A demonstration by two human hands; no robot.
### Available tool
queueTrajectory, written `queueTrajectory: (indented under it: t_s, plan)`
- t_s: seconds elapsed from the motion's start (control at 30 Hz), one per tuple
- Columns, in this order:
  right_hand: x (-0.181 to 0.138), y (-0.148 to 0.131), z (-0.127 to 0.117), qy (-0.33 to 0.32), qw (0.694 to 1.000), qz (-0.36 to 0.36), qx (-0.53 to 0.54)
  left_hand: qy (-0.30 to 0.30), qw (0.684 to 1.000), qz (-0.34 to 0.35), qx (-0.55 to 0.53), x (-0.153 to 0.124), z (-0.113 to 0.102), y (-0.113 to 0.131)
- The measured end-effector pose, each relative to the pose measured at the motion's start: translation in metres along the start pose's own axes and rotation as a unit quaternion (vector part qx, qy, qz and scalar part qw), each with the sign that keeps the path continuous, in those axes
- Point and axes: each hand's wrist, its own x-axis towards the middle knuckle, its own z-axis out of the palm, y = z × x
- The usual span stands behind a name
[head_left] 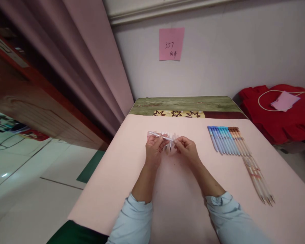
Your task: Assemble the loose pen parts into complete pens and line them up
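Note:
A slim whitish pen (167,138) lies slantwise between my two hands above the table. My left hand (154,149) is closed round its middle, thumb on top. The fingertips of my right hand (187,146) pinch the pen's right end. Just behind and below my hands lie several clear or white pens with dark tips (170,145), partly hidden by my fingers. At the right, a neat row of blue pens (222,140) adjoins brown-capped pens (240,140). Nearer me, several pale pens with orange marks (256,179) lie side by side.
A pale pink sheet (112,183) covers most of the table, with a green wood-patterned strip (193,101) at its far edge. A red cloth (289,122) with a white cable lies beyond the right side. A pink curtain (91,61) hangs at the left; a pink note (171,44) is on the wall.

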Motion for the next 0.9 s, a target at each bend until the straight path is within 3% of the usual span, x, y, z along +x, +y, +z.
queueTrajectory:
  t_s: [0.9]
  plan:
    - [-0.0002,-0.0002,0.0005,-0.021,1.0,-0.004,-0.018,-0.034,0.999,0.021,0.033,-0.0028,0.0029,0.0]
